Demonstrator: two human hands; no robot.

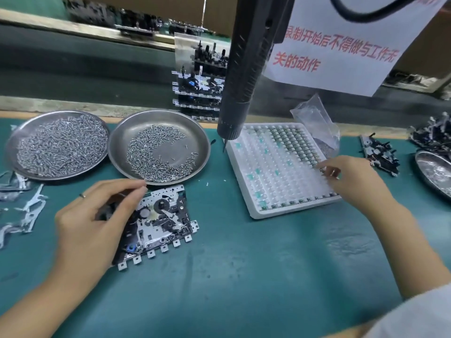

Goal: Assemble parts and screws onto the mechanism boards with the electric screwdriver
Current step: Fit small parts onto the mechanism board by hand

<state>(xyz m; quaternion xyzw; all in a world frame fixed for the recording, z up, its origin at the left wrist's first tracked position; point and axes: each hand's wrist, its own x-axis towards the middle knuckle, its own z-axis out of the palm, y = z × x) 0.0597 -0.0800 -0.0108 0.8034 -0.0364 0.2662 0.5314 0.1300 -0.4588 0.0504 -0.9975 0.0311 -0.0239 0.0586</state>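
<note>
Green mat [244, 276], mechanism board [161, 223], hands [92, 215].

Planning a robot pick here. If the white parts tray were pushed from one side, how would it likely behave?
The white parts tray looks like thin moulded plastic, so probably light and somewhat flexible. Lying flat on the green mat, it would likely slide, not tip. Its small parts might jostle.

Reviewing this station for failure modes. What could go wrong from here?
1. The right hand reaches across the white parts tray to pick a small part at its far edge; a slip could scatter neighbouring parts.
2. The mechanism board is steadied only by the left hand, so it may shift under the driver.
3. The hanging electric screwdriver sits low, its bit near the tray corner, and may get bumped.
</note>
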